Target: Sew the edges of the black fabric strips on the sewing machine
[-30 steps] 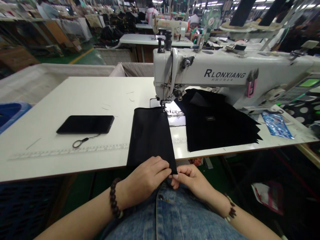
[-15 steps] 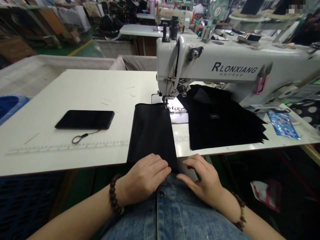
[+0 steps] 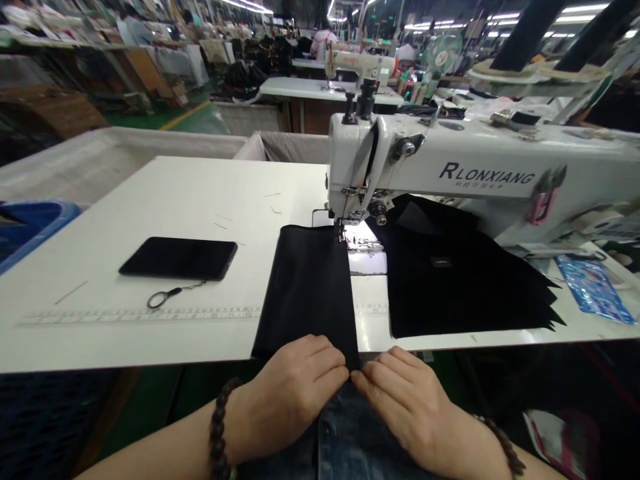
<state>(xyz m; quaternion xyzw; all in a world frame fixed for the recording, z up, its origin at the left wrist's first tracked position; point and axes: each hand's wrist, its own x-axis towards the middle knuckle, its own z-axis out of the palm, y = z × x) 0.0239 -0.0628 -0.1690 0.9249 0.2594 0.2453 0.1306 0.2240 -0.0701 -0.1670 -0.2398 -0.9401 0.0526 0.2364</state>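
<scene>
A black fabric panel [image 3: 307,287] lies on the white table, its far right edge under the presser foot of the sewing machine [image 3: 400,157]. Its near end hangs over the table's front edge. My left hand [image 3: 295,393] pinches that end near its right corner. Close beside it, my right hand [image 3: 410,403] has thumb and fingers pressed together on the same corner. The fingertips of both hands almost meet there. Right of the needle, a stack of black fabric pieces [image 3: 465,293] with a small label rests under the machine arm.
A black phone [image 3: 179,258] with a ring strap [image 3: 164,298] lies on the left of the table [image 3: 210,193]. A printed ruler runs along the front. Pink thread snips [image 3: 547,195] hang on the machine; a blue packet [image 3: 595,288] lies far right. Fabric bins stand behind.
My right hand has come left and its fingers have closed on the fabric corner beside my left hand. The camera view has tilted up, so everything appears lower.
</scene>
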